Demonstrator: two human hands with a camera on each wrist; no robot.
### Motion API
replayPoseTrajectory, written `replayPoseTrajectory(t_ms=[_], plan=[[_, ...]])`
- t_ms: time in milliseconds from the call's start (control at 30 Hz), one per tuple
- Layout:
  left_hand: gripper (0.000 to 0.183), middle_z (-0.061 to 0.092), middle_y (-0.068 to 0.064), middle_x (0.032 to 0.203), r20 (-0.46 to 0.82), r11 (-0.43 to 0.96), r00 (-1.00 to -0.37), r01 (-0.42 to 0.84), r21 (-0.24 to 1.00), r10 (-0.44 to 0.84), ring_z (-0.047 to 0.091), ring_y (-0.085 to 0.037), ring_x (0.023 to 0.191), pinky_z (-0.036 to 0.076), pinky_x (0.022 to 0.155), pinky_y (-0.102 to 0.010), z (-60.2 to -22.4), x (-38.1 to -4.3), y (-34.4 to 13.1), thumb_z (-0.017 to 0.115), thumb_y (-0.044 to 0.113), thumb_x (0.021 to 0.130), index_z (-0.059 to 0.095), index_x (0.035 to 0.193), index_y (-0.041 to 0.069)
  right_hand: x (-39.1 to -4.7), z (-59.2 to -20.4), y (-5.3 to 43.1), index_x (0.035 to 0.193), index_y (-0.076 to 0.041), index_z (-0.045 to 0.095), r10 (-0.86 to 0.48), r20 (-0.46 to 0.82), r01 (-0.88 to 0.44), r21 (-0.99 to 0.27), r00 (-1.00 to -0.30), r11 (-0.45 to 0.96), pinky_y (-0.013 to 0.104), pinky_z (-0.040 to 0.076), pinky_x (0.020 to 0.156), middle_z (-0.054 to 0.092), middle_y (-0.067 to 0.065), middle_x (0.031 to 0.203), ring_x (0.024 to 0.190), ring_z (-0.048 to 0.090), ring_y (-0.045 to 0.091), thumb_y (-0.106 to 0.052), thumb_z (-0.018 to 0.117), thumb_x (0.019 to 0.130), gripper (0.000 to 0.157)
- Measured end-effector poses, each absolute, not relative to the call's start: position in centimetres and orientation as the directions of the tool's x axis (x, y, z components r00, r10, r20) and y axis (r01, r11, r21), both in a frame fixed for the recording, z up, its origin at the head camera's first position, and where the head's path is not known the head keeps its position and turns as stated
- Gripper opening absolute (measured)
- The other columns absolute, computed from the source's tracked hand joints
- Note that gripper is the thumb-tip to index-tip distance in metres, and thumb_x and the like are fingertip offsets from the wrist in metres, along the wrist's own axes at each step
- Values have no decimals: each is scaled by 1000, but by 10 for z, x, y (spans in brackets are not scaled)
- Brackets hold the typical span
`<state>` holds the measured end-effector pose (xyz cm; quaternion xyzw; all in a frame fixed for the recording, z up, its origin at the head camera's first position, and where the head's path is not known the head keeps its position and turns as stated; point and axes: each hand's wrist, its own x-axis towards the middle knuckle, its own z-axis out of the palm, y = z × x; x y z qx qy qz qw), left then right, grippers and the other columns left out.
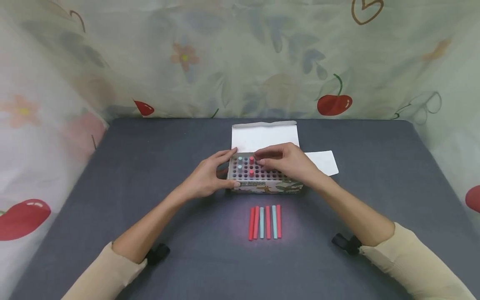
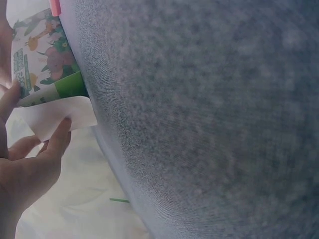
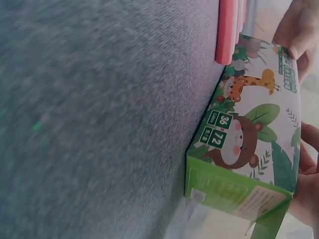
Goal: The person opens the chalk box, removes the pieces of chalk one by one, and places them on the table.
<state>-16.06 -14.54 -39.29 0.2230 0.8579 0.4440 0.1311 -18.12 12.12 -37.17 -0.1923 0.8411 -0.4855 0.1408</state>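
Note:
An open box point(image 1: 266, 186) with an animal print stands on the table, its top full of small holes. Blue and red chalk sticks point(image 1: 251, 173) poke up from several holes at its left. My left hand point(image 1: 206, 175) grips the box's left end, thumb at the front corner and fingers towards the back. In the left wrist view, fingers of that hand point(image 2: 42, 164) touch a white flap point(image 2: 60, 114). Over the holes is my right hand point(image 1: 288, 162), fingers bent, fingertips close beside a red stick; whether anything is between them is hidden.
Red and blue chalk sticks point(image 1: 262, 223) lie in a row before the box. The white lid point(image 1: 264, 137) stands open behind it, and a side flap point(image 1: 322, 162) sticks out rightwards. A printed cloth point(image 1: 240, 62) hangs behind the dark table point(image 1: 168, 141).

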Motion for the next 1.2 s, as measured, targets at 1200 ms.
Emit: replayPoseTrajectory(t_ms=[1200], plan=[[93, 28, -12, 158, -46, 530, -873, 252, 810, 486, 45, -31, 136, 49, 105, -36, -390, -160, -147, 82, 15, 84, 27, 158, 18, -191, -381, 95, 117, -16, 77, -381, -60, -224, -720, -923, 656, 27, 51, 66, 74, 6, 108, 84, 68, 13, -34, 73, 92, 30]])
